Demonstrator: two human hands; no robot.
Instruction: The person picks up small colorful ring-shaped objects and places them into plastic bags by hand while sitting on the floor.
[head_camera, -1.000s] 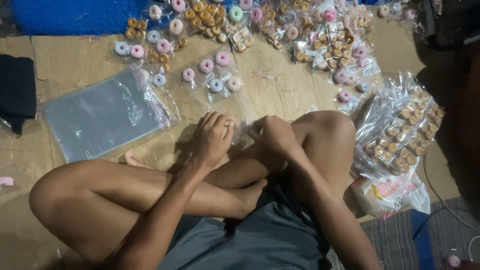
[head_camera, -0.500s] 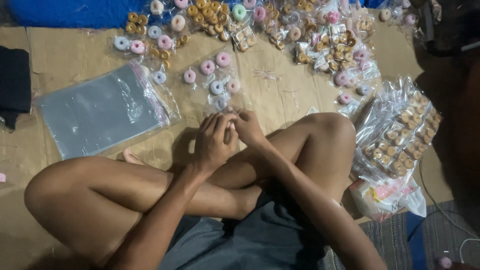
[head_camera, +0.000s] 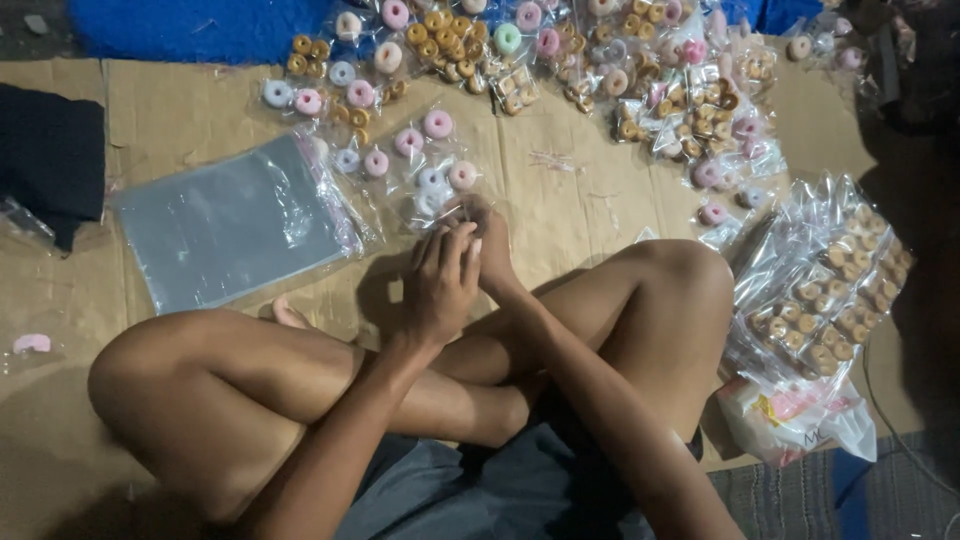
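I sit cross-legged on flattened cardboard. My left hand and my right hand are pressed together in front of my shins, fingers curled and meeting. Their fingertips reach the near edge of a small clear packet of pink and white ring-shaped sweets. The fingers overlap, so whether either hand grips the packet or something small is hidden.
A stack of empty clear plastic bags lies to the left. Several packets of coloured and brown rings are spread across the back. A heap of filled brown-ring packets sits by my right knee. A dark cloth lies far left.
Both hands have moved forward from above my shins to the near edge of the small packet of rings, staying together. The view has shifted slightly.
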